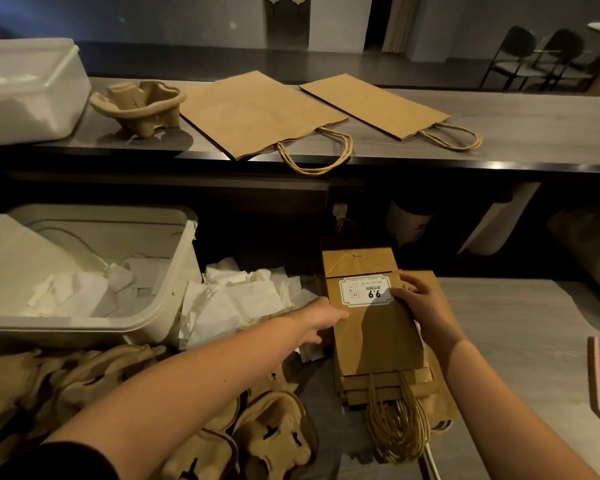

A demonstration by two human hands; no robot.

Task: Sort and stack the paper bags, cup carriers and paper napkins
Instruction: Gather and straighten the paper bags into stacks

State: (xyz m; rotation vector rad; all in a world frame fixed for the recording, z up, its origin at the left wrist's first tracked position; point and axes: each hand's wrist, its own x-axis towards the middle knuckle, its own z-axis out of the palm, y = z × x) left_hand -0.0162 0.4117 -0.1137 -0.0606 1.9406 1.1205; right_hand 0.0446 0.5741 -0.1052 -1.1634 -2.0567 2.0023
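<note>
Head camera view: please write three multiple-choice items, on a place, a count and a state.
1. Where does the lone brown moulded-pulp cup carrier stand? A. on the grey upper counter B. in a white bin C. on the floor
2. How many flat brown paper bags lie on that counter? A. one B. two C. four
3. What does the right hand do? A. hangs idle B. pinches a napkin C. holds the labelled stack of brown paper bags
Answers: 1 A, it stands left of the bags; 2 B, two lie side by side; 3 C, it grips the stack's right edge.
</note>
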